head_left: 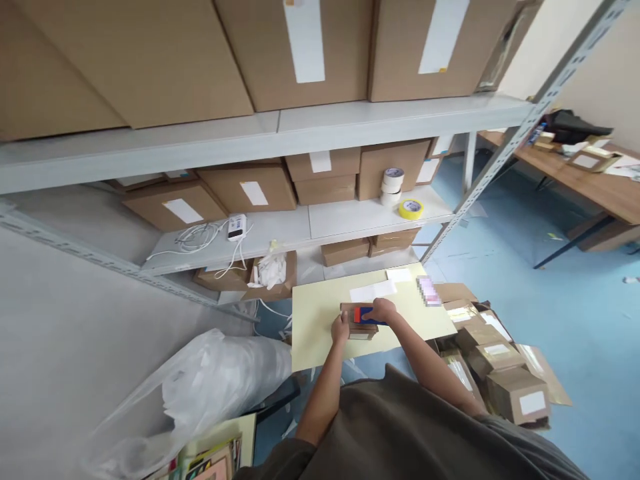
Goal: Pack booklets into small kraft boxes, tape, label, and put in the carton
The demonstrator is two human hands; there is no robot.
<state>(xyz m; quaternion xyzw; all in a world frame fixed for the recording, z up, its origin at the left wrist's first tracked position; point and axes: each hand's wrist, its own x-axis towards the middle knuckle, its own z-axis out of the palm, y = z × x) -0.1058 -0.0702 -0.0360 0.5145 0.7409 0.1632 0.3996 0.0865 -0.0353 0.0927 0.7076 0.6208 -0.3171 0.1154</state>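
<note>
On the pale yellow tabletop (315, 340) in front of me sits a small brown cardboard box (357, 329) with a pale label on its near side. My left hand (341, 329) grips the box's left end, thumb at the top edge. My right hand (384, 311) is closed around a blue-and-red object (367, 315) lying along the box's top; its exact kind is too small to make out. White papers (374, 291) lie just beyond the box. A pinkish, pixelated item (429, 291) rests near the table's right edge.
Metal shelving (280, 137) holding large cartons rises ahead. Its middle shelf carries white tape rolls (392, 187), a yellow tape roll (411, 209) and a cabled white device (237, 227). Packed boxes (517, 393) pile at right; a plastic sack (220, 373) bulges at left.
</note>
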